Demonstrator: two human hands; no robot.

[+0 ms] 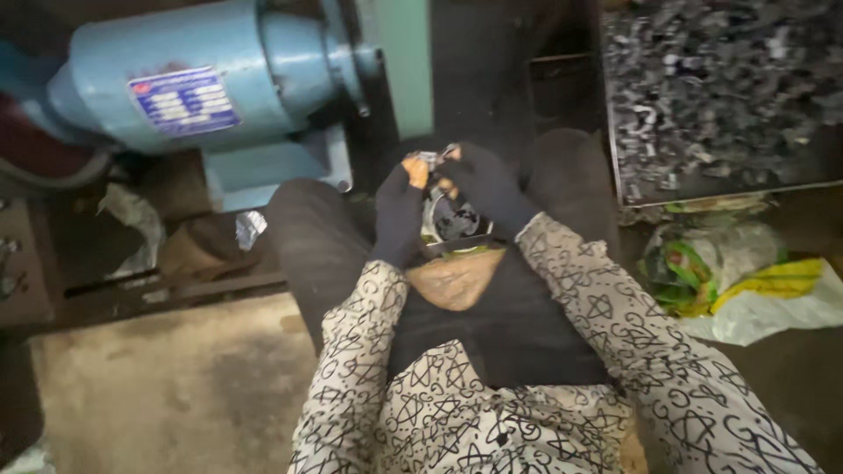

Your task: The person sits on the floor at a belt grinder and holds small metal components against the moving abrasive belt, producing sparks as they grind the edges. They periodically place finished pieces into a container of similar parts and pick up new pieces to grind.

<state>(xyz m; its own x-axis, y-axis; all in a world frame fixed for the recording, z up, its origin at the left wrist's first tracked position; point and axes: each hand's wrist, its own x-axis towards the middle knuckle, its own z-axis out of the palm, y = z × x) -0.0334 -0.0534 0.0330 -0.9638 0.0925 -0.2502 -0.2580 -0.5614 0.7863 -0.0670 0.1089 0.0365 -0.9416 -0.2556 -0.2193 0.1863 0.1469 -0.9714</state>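
Blue motor (211, 79), upper left; left hand (399, 215), dark-gloved, fingers pinching a small metal part (430, 159) over the lap. Right hand (483, 184), gloved, pinching the same part; tray of metal scrap (720, 88), upper right; plastic bags (738, 281) below it

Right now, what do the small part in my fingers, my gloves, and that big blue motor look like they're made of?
Small part: seemingly bare metal, with a silvery glint. Gloves on the left hand and right hand: dark knit fabric, matte, fingertips worn open. Blue motor: likely cast metal under glossy light-blue paint.
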